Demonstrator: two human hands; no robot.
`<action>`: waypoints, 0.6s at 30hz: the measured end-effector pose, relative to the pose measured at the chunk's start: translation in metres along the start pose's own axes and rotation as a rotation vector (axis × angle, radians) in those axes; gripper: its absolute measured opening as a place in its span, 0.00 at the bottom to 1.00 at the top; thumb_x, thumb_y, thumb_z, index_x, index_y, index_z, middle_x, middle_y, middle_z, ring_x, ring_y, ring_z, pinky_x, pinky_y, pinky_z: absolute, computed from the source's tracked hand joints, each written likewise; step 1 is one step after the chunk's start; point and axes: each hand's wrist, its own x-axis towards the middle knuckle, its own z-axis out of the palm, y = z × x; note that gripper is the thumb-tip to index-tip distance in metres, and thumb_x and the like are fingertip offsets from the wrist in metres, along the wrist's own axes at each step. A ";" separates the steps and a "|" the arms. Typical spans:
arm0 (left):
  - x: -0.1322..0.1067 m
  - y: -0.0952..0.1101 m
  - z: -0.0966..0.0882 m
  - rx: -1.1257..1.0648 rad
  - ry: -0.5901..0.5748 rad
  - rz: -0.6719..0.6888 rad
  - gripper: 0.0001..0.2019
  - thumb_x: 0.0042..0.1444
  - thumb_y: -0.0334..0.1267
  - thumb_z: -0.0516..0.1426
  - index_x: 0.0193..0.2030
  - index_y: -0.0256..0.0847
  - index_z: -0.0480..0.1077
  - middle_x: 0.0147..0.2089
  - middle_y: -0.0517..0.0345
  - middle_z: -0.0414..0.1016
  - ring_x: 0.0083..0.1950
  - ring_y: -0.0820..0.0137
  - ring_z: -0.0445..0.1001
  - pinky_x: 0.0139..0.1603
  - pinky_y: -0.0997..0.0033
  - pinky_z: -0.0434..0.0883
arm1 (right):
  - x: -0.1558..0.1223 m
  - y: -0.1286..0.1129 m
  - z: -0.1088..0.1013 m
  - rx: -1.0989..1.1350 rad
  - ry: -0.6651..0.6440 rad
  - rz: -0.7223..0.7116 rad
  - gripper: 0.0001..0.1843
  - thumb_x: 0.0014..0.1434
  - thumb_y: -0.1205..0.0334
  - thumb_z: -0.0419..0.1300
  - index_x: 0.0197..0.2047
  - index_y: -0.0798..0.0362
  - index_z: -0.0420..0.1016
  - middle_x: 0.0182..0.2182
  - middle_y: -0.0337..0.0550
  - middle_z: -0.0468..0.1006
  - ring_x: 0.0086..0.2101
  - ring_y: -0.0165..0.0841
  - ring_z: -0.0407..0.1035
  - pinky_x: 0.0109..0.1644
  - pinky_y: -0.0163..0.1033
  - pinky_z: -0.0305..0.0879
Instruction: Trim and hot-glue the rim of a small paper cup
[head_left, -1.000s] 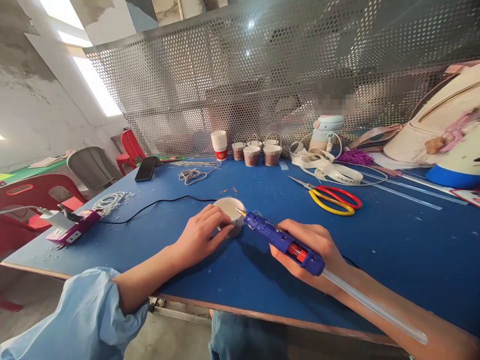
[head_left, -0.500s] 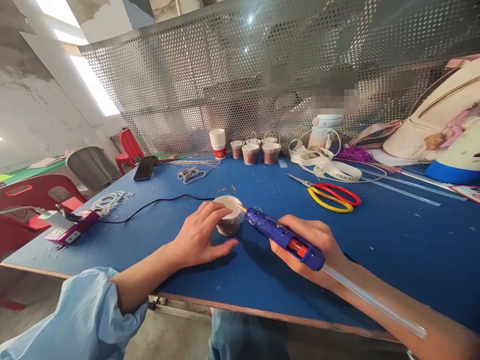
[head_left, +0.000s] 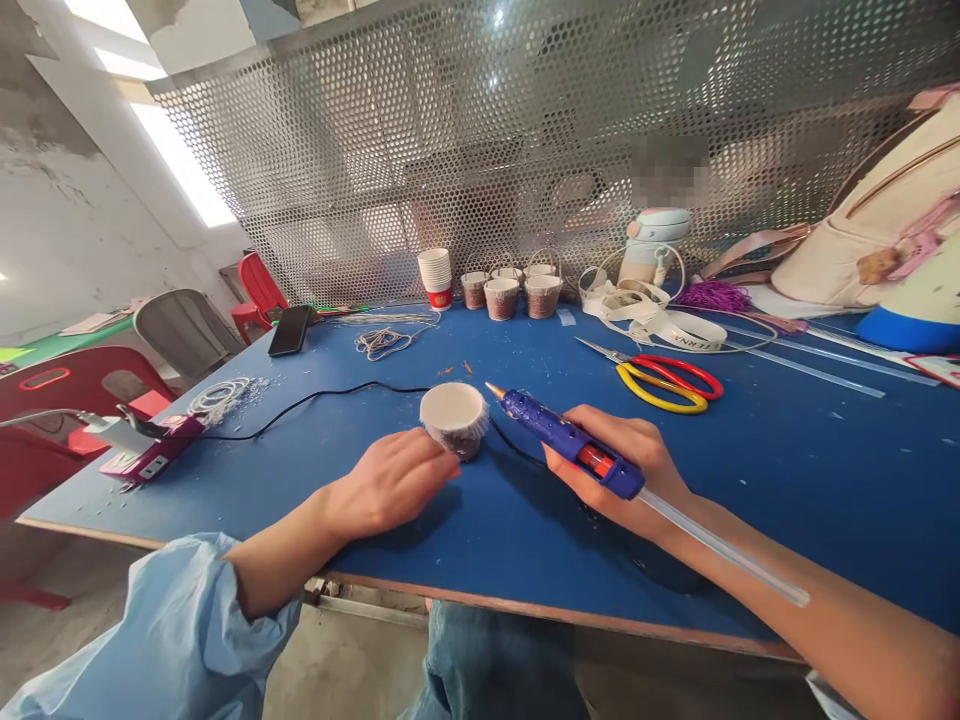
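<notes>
Our left hand [head_left: 390, 485] dropped off the round, white-and-brown cup's [head_left: 465, 432] rim, grip unclear; right hand [head_left: 645, 450] holds blue plastic glue gun [head_left: 551, 428]. Likely gluing; steadying needed next.

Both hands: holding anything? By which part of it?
The right hand holds the glue gun around its rear half. Whether the left hand holds anything cannot be told.

Right hand [head_left: 637, 440]: grips blue glue gun [head_left: 551, 427]
Left hand [head_left: 394, 482]: beside fringed cup [head_left: 453, 408], contact unclear
Desk [head_left: 795, 480]: carries scissors [head_left: 630, 364]
</notes>
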 end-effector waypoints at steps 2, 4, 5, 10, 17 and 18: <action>0.001 0.000 0.001 0.100 -0.123 0.079 0.06 0.65 0.29 0.48 0.45 0.39 0.64 0.31 0.57 0.73 0.29 0.73 0.70 0.30 0.72 0.68 | 0.000 0.003 0.001 -0.003 0.005 0.002 0.06 0.57 0.66 0.58 0.31 0.49 0.65 0.21 0.33 0.72 0.18 0.25 0.62 0.24 0.32 0.57; 0.000 -0.002 0.003 0.203 -0.169 0.088 0.07 0.65 0.29 0.49 0.47 0.40 0.65 0.29 0.60 0.71 0.28 0.73 0.69 0.27 0.71 0.65 | 0.000 0.004 0.001 0.006 0.003 0.008 0.06 0.57 0.66 0.59 0.30 0.49 0.65 0.21 0.33 0.72 0.18 0.25 0.62 0.24 0.33 0.56; -0.001 -0.004 0.004 0.236 -0.164 0.084 0.08 0.65 0.29 0.49 0.48 0.40 0.65 0.27 0.61 0.70 0.26 0.74 0.68 0.26 0.71 0.63 | 0.001 0.004 0.002 0.010 0.002 0.010 0.06 0.57 0.66 0.59 0.30 0.49 0.65 0.21 0.33 0.72 0.18 0.25 0.62 0.24 0.33 0.56; -0.006 -0.010 0.012 0.234 -0.169 0.080 0.07 0.65 0.28 0.49 0.43 0.40 0.66 0.24 0.63 0.65 0.25 0.74 0.65 0.23 0.69 0.57 | 0.001 0.003 0.003 0.029 -0.004 0.001 0.04 0.57 0.66 0.58 0.31 0.50 0.66 0.22 0.34 0.73 0.19 0.26 0.62 0.25 0.32 0.56; 0.000 -0.003 0.009 -0.026 -0.347 0.049 0.10 0.67 0.30 0.46 0.37 0.39 0.66 0.27 0.60 0.67 0.26 0.73 0.64 0.28 0.72 0.63 | -0.002 0.012 0.009 0.034 -0.031 0.009 0.03 0.55 0.64 0.59 0.32 0.51 0.67 0.22 0.34 0.73 0.20 0.27 0.63 0.27 0.32 0.59; 0.001 0.001 0.005 -0.120 -0.355 0.003 0.10 0.67 0.31 0.46 0.37 0.39 0.66 0.28 0.59 0.67 0.27 0.74 0.65 0.29 0.73 0.64 | -0.003 0.015 0.010 0.030 -0.028 0.013 0.03 0.55 0.64 0.59 0.32 0.51 0.67 0.23 0.35 0.73 0.20 0.27 0.63 0.27 0.32 0.59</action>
